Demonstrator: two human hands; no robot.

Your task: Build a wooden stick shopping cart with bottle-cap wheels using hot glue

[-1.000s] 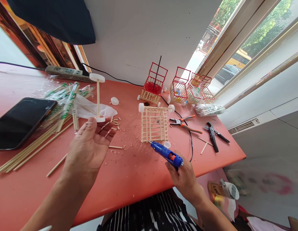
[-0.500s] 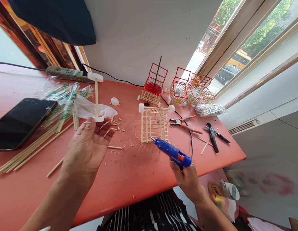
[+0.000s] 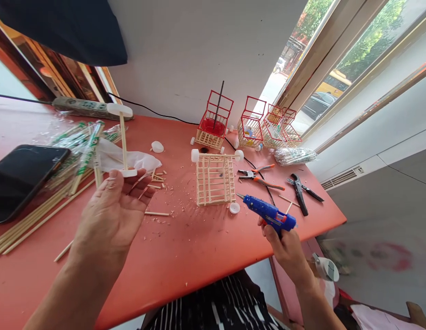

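My left hand (image 3: 111,211), palm up, pinches the lower white cap of a wheel axle (image 3: 123,142), a thin wooden stick with a round white cap at each end, held upright. In my right hand (image 3: 285,247) is a blue glue gun (image 3: 268,213), its nozzle pointing left. Between my hands lies a small stick-built cart frame (image 3: 215,178) with two white wheels along its far edge. A loose white bottle cap (image 3: 234,208) rests by its near right corner. Another white cap (image 3: 157,146) lies farther back.
Finished-looking stick carts with red frames (image 3: 215,121) stand against the wall. Orange-handled pliers (image 3: 261,176) and black pliers (image 3: 302,192) lie at right. A phone (image 3: 25,178), wooden sticks (image 3: 41,215) and a power strip (image 3: 82,107) are on the left.
My right hand has moved the glue gun right, away from the cart frame, uncovering the loose cap beside it. My left hand still holds the axle upright. The view has shifted slightly.
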